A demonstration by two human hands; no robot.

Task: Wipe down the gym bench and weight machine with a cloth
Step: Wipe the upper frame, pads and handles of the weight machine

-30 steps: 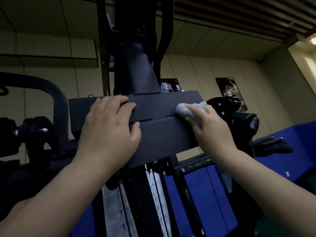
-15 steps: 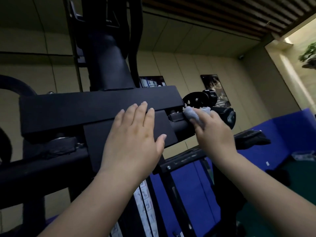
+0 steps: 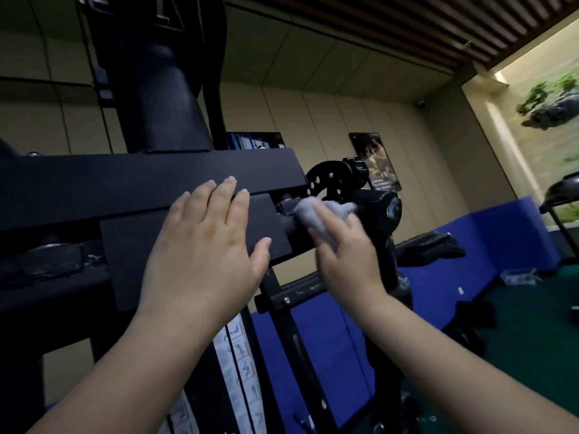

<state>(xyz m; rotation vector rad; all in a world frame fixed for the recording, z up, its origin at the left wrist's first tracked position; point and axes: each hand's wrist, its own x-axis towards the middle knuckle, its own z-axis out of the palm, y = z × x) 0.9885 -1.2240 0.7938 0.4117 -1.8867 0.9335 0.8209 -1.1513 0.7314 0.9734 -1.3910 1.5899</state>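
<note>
Item: cloth (image 3: 324,214) — pale grey, crumpled, judged soft and light; best kept bunched under the fingertips. Location: under the right hand (image 3: 343,249), pressed onto a black bar (image 3: 289,222) of the weight machine (image 3: 156,180) just below a pulley wheel (image 3: 326,181).

Left hand (image 3: 203,249): spread flat, holding nothing, braced on a plate (image 3: 125,245) beside the cloth.

Machine: rigid, heavy (fixed frame).

Writing: exercise chart (image 3: 238,364) below the left wrist — figures only, no words legible; bench not seen.

You're facing beige panelled walls (image 3: 329,120) under a dark slatted ceiling (image 3: 391,26). Two posters (image 3: 376,161) hang on the far wall. Blue padding (image 3: 501,242) lines the wall's base, above green floor (image 3: 532,324). Daylight comes through an opening (image 3: 532,126) at right, greenery beyond.
</note>
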